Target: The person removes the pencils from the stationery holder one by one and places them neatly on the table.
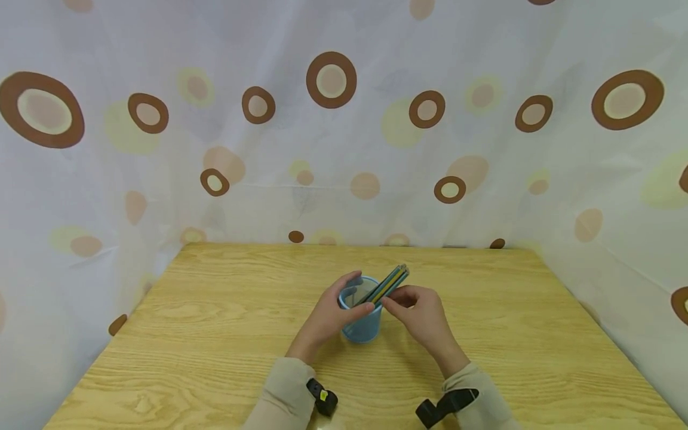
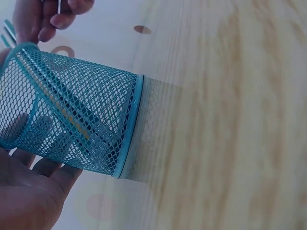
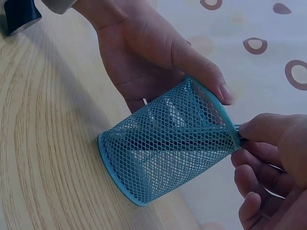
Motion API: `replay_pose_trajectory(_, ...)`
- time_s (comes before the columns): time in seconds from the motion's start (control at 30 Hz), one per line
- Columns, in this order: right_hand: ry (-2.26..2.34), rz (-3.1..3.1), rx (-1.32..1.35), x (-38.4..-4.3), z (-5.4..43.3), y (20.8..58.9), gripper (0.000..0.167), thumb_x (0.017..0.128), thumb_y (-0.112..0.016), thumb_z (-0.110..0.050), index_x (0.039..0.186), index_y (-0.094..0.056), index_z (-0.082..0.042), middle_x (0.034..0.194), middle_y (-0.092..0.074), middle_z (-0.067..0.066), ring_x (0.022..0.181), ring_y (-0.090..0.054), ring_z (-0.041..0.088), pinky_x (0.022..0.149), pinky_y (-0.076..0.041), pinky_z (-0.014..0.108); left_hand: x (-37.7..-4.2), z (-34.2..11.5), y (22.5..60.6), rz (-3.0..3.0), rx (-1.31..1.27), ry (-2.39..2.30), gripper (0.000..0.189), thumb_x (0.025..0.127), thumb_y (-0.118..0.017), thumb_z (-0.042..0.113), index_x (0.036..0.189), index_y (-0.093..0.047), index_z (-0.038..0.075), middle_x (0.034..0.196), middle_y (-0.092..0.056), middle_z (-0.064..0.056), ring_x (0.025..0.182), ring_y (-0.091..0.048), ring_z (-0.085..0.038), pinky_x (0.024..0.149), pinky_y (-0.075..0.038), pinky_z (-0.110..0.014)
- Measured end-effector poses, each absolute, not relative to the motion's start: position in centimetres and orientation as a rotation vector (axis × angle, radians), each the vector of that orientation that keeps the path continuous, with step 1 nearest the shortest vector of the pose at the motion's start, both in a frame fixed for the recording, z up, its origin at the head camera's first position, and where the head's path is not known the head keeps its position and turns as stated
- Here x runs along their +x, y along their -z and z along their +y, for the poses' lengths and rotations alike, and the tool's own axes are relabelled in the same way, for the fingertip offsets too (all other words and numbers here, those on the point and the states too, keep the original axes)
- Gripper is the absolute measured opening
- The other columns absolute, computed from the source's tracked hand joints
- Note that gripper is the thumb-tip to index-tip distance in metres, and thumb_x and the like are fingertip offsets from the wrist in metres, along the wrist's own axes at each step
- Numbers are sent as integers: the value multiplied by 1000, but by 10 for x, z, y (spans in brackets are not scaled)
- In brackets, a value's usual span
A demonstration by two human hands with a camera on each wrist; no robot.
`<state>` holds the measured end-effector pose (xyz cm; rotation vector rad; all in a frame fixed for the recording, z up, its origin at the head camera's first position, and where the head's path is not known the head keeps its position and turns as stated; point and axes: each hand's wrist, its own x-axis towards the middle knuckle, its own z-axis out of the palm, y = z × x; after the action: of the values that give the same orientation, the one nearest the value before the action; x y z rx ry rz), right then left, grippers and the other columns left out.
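A light-blue mesh pencil cup (image 1: 363, 329) stands on the wooden table, near its middle. Several pencils (image 1: 394, 281), dark green with a yellow one among them, lean inside it as a bundle, and their ends stick out past the rim to the right. My left hand (image 1: 329, 312) holds the cup from the left, its thumb across the front of the rim and its fingers around the far side. At the right of the rim, my right hand (image 1: 426, 313) pinches the bundle between thumb and fingers. Through the mesh, the pencils' lower ends show near the cup's base (image 2: 128, 129).
The wooden table (image 1: 215, 334) reaches back to a white curtain (image 1: 365, 143) with brown and beige dots, which also hangs along both sides. Black wrist cameras (image 1: 447, 407) sit on both beige sleeves (image 1: 283, 391).
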<state>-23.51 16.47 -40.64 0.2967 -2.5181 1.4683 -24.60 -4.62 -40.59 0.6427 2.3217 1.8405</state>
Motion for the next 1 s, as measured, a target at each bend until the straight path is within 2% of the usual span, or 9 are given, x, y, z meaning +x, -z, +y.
replay_pose_trajectory(0.13, -1468, -2511, 291, -235, 164, 404, 13, 89, -76, -20, 91, -77, -8, 84, -71, 0, 78, -64, 16, 69, -53, 31, -255, -45, 416, 2339, 645, -1827, 71, 92, -73, 27, 153, -38, 20, 152, -40, -11, 140, -35, -34, 107, -31, -58)
replay_pose_trajectory(0.27, -1489, -2503, 269, -235, 164, 404, 12, 89, -76, -19, 91, -77, -8, 84, -71, 0, 78, -64, 17, 69, -53, 32, -265, -44, 431, 2365, 641, -1815, 71, 90, -74, 33, 152, -38, 28, 152, -40, -4, 140, -35, -30, 107, -31, -57)
replay_pose_trajectory(0.47, -1513, -2483, 241, -235, 164, 404, 12, 90, -75, -19, 91, -76, -8, 83, -70, 1, 79, -63, 18, 71, -52, 33, -266, -44, 436, 2374, 619, -1812, 69, 88, -74, 41, 149, -41, 36, 149, -43, 2, 138, -37, -26, 106, -33, -56)
replay_pose_trajectory(0.67, -1522, -2460, 249, -233, 167, 401, 11, 91, -74, -19, 89, -74, -8, 84, -69, 2, 80, -62, 19, 73, -51, 34, -262, -45, 434, 2359, 611, -1821, 70, 90, -74, 35, 150, -39, 31, 151, -41, -2, 139, -36, -29, 107, -31, -58)
replay_pose_trajectory(0.83, -1525, -2446, 254, -232, 169, 396, 12, 91, -74, -19, 90, -74, -8, 85, -69, 3, 81, -61, 20, 73, -50, 34, -251, -46, 416, 2327, 605, -1832, 70, 91, -73, 27, 152, -39, 21, 151, -41, -11, 139, -35, -35, 107, -30, -59)
replay_pose_trajectory(1.0, -1514, -2434, 246, -232, 173, 391, 15, 91, -74, -22, 92, -74, -8, 87, -69, 3, 82, -62, 19, 75, -50, 34, -242, -47, 402, 2319, 609, -1823, 70, 91, -73, 26, 152, -39, 19, 151, -40, -13, 139, -34, -35, 107, -30, -58)
